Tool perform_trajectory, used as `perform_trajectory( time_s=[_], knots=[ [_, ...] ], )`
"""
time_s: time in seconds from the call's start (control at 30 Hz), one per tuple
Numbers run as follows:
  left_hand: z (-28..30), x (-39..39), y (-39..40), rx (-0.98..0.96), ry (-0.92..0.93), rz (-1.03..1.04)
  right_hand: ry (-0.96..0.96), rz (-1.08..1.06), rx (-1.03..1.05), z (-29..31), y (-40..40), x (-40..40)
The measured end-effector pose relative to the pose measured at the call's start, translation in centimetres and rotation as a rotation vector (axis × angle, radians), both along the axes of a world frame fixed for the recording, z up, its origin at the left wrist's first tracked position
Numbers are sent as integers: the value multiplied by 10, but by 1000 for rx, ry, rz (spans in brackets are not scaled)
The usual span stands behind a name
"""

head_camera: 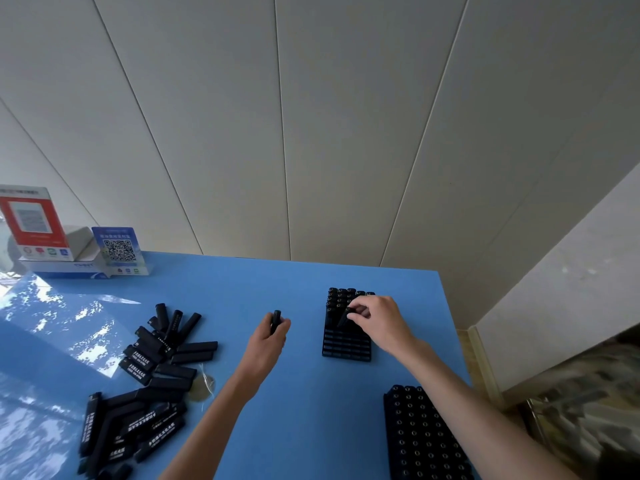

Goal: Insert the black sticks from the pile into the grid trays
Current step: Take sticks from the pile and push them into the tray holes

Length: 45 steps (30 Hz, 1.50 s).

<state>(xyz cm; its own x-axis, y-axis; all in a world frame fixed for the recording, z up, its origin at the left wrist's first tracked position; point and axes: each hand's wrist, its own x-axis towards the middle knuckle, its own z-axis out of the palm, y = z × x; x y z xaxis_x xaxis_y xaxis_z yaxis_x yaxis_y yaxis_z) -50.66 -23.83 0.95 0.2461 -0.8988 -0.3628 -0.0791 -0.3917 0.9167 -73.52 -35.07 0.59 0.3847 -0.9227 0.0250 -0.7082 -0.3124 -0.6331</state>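
Right hand (377, 320) pinching a stick (343, 317) into the far tray (346, 348), left hand (268, 337) gripping another stick (276, 320) at its 9 o'clock, likely passing over next.

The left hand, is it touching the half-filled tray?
Apart. The head view shows bare blue table between the left hand, gripping a stick, and the tray.

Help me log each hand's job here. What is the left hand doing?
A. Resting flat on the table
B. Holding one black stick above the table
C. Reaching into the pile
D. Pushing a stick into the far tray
B: the left hand grips a single black stick over the blue table, between the pile and the far tray.
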Motion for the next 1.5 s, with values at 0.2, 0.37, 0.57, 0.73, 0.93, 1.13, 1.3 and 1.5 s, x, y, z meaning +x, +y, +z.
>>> perform_trajectory(
  time_s=[0.2,0.37,0.57,0.73,0.93,1.13,1.3,1.5],
  knots=[
    [-8,8,1,-11,-83,-23,33,7,-39,-8,-2,5],
    [-10,9,-1,-18,-130,-35,70,17,-39,-13,-2,8],
    [-9,8,-4,-3,-140,-16,156,56,-57,-14,-1,18],
    [-2,6,-4,-31,-176,-50,172,45,-52,-11,-2,20],
    [2,-2,-4,-111,-299,-116,135,38,-20,5,1,16],
    [9,-19,-9,-149,-460,-151,-178,31,203,35,12,19],
    [16,-37,-12,-202,-500,-227,-272,106,279,43,19,10],
    [20,-50,-10,-265,-552,-239,-349,150,325,53,24,-3]
  ],
)
